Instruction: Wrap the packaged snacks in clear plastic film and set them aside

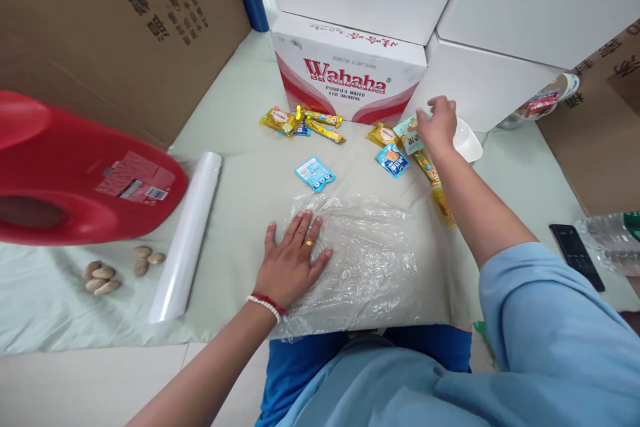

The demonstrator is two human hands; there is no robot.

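Observation:
My left hand lies flat and open on the left edge of a crinkled sheet of clear plastic film spread on the pale green cloth. My right hand reaches far forward and pinches a light green snack packet near a white cup. Around it lie a blue packet, a yellow packet and long yellow sticks. Another blue packet lies alone just beyond the film.
A Wahaha water carton and white boxes stand at the back. More yellow packets lie before it. At left are a red jug, a film roll and several nuts. A black remote lies right.

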